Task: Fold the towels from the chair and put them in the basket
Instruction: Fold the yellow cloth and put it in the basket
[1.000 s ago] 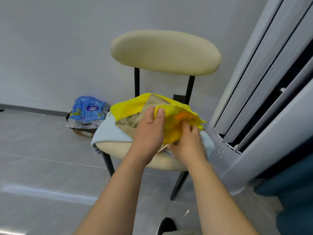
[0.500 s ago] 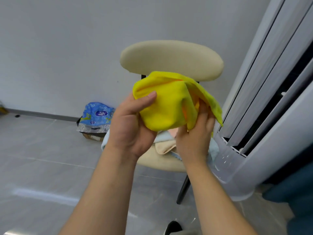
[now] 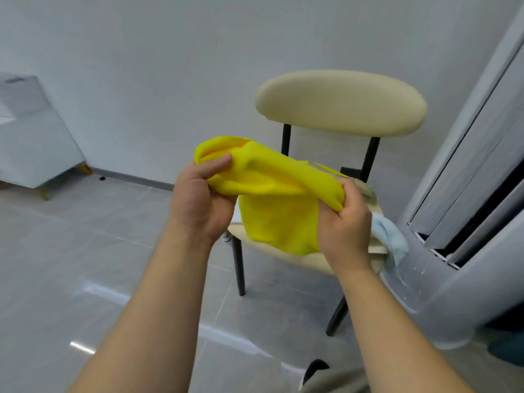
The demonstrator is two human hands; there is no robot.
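Yellow towel [image 3: 272, 211] now off the chair [image 3: 340, 103], stretched between left grip [image 3: 198, 205] and right grip [image 3: 344, 225], each pinching an end. Folding looks next.

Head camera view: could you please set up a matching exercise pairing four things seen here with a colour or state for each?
Things:
1 yellow towel
2 light blue towel
3 chair backrest
4 chair leg

Colour or state:
A gripped by the left hand and right hand
B black
C hanging limp, right of both hands
D cream

Pairs: 1-A, 2-C, 3-D, 4-B
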